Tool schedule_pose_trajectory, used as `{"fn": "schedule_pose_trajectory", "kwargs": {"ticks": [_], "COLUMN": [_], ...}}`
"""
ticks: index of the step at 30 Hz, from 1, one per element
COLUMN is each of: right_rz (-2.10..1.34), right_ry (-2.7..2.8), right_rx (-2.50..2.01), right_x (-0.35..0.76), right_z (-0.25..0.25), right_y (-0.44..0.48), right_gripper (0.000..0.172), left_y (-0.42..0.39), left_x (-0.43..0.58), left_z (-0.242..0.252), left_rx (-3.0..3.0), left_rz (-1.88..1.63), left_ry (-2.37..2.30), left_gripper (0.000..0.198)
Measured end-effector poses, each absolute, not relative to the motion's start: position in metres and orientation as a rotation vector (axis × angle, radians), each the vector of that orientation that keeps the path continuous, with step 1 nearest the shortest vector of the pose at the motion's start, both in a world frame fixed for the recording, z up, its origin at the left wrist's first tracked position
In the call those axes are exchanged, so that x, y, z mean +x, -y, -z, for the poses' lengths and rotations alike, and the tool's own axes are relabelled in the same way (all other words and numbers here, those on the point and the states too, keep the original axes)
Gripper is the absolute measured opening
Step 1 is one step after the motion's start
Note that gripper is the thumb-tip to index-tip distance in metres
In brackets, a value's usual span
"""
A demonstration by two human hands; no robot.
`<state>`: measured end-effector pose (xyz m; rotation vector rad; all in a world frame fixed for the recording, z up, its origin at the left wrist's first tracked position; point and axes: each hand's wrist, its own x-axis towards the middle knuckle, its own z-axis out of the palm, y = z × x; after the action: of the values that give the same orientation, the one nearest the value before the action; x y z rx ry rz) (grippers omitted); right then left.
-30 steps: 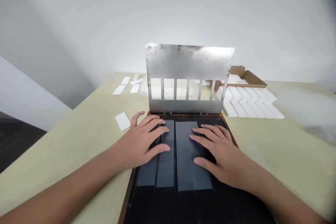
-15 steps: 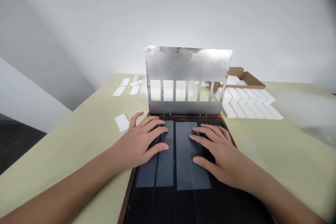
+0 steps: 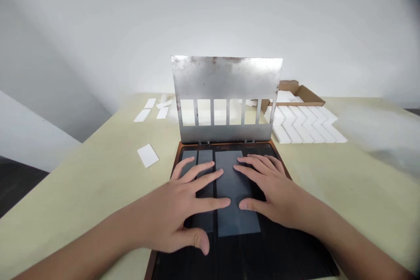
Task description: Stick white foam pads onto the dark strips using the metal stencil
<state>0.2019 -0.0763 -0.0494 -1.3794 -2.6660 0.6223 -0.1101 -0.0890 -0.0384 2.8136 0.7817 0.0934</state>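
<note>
Grey translucent strips on a black wood-rimmed board, partly hidden under the spread left hand and spread right hand, board's near end cut off, slotted steel plate upright behind

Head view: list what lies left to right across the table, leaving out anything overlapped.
loose white tile → left hand → right hand → white tiles in a herringbone layout
</note>
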Motion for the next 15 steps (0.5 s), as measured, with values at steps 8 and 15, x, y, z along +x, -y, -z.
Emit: {"fn": "schedule_pose_trajectory", "kwargs": {"ticks": [8,15], "right_rz": [-0.713,-0.749], "right_ry": [2.657,2.663], "right_rx": [-1.436,-1.457], "right_x": [0.2015,0.2008], "right_z": [0.044,0.0427], "right_y": [0.0736,0.0737], "right_gripper": [0.075,0.074], "left_y": [0.0881,0.088], "left_x": [-0.1125,-0.1124], "left_z": [0.0339,0.0335], "left_rx": [2.786,2.768], "left_rz": [-0.008,0.008], "left_ry": [-0.781,-0.785], "left_gripper": [0.076,0.074]}}
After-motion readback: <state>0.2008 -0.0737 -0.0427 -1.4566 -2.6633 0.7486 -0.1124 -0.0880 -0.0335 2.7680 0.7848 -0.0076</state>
